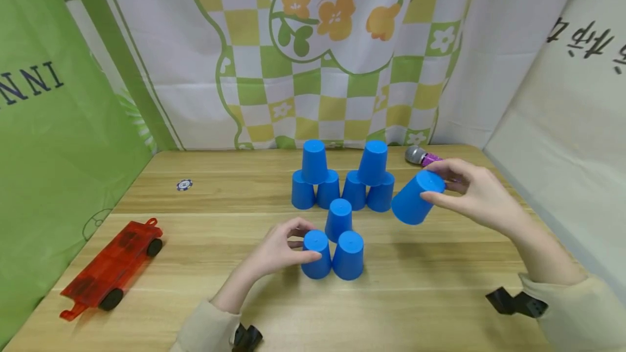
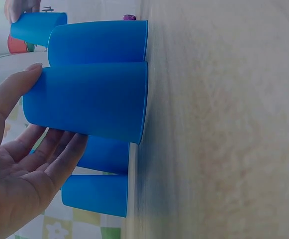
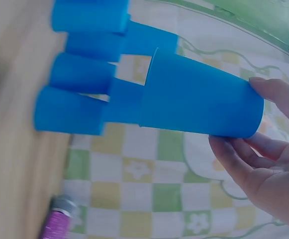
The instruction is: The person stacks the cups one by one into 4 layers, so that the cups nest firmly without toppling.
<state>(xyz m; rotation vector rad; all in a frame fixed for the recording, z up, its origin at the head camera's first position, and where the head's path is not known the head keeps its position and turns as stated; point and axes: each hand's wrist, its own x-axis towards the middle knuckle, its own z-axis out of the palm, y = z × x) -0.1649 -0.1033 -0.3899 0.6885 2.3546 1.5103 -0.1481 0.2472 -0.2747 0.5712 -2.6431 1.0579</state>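
Note:
Several blue cups stand upside down on the wooden table point(image 1: 440, 297). In the back row point(image 1: 342, 192), two more cups point(image 1: 314, 161) point(image 1: 373, 162) sit on top. Nearer me, two cups stand side by side, and a third cup point(image 1: 338, 219) is close behind them. My left hand point(image 1: 309, 242) grips the front left cup point(image 1: 317, 257) point(image 2: 89, 99), thumb at its top and fingers round its side. Beside it is the front right cup point(image 1: 348, 255). My right hand point(image 1: 432, 181) holds another blue cup point(image 1: 414, 200) point(image 3: 199, 102) tilted in the air, right of the back row, pinched at its closed end.
A red toy car base point(image 1: 112, 268) lies at the left edge. A small round chip point(image 1: 184, 184) sits at the back left. A silver and purple microphone point(image 1: 419, 155) point(image 3: 57, 219) lies at the back right. Cloth backdrops close in three sides.

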